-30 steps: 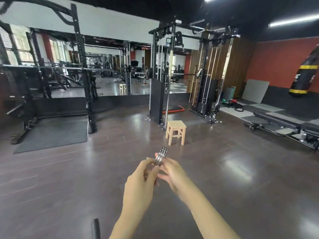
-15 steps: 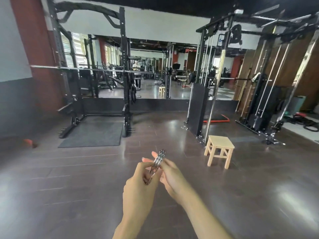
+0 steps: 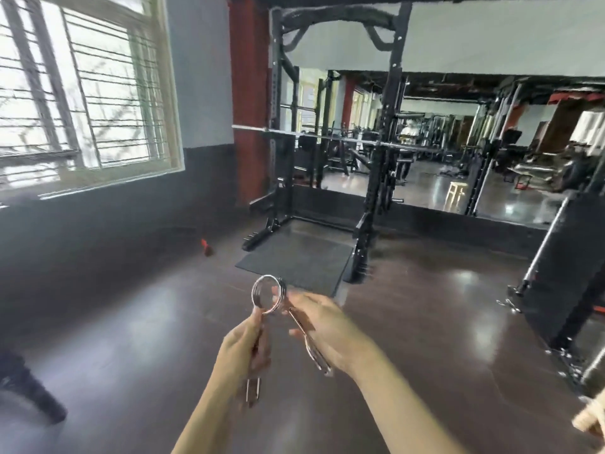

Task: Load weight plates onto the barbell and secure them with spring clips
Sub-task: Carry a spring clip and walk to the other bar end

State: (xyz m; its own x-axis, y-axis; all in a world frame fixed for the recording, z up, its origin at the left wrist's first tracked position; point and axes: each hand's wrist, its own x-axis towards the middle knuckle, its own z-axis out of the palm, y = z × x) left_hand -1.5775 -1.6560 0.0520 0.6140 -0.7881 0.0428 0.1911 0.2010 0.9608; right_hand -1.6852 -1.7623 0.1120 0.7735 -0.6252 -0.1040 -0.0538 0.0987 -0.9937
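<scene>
**In the lower middle of the frame, two hands hold spring clips**

In the lower centre of the frame, both bare forearms reach forward over the dark glossy floor (image 3: 131, 339). The left hand (image 3: 244, 350) has its fingers (image 3: 258, 317) closed around the handles of a chrome spring clip (image 3: 266, 294), whose round coil stands up above the thumb, its opening facing the camera; the handle ends poke out below the palm. Just to the right, the right hand (image 3: 330, 329) lies with its fingers curled around a second spring clip (image 3: 307, 342), whose long handles run diagonally down across the palm toward the wrist. The two coils sit close together, and blur hides whether they touch.

Beyond the hands, in the upper middle of the frame, a black power rack (image 3: 376, 178) stands on a dark rubber mat (image 3: 294, 260) against a mirrored wall. The barbell (image 3: 327, 137) rests across the rack, well apart from the hands, its left sleeve bare and jutting out past the upright. A barred window (image 3: 85, 90) fills the upper left. A small red object (image 3: 205, 245) lies on the floor near the left wall. At the right edge, part of a black cable machine (image 3: 563, 257) shows.
</scene>
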